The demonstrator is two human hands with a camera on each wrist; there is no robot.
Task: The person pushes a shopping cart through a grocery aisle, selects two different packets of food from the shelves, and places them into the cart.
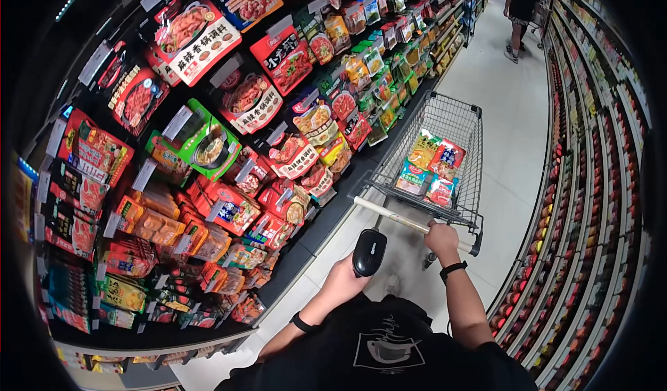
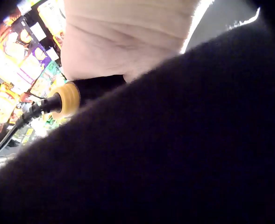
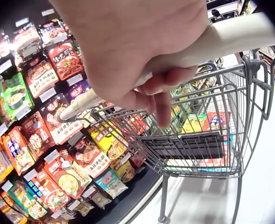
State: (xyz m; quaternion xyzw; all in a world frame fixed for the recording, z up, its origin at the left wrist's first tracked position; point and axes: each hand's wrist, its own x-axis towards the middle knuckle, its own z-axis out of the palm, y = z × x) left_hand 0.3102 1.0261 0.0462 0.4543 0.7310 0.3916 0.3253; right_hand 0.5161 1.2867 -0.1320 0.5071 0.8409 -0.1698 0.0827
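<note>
My left hand [image 1: 344, 283] grips a black handheld barcode scanner [image 1: 369, 252], its rounded top facing up in the head view. The scanner's handle end carries a yellow ring [image 2: 70, 100] and a black cable [image 2: 31, 114], seen in the left wrist view. Dark cloth fills much of that view and hides the fingers. Fingers of my right hand [image 1: 442, 240] curl round the pale handlebar [image 1: 390, 215] of a wire shopping cart [image 1: 479, 148], near its right end. Several colourful food packets [image 1: 448, 156] lie inside the cart basket.
Tall shelving hung with seasoning packets [image 1: 267, 106] runs along the left. Shelves of jars [image 1: 556, 252] line the right side. Between them the pale tiled aisle [image 1: 511, 148] stretches ahead, where a person [image 1: 520, 5] stands near another cart.
</note>
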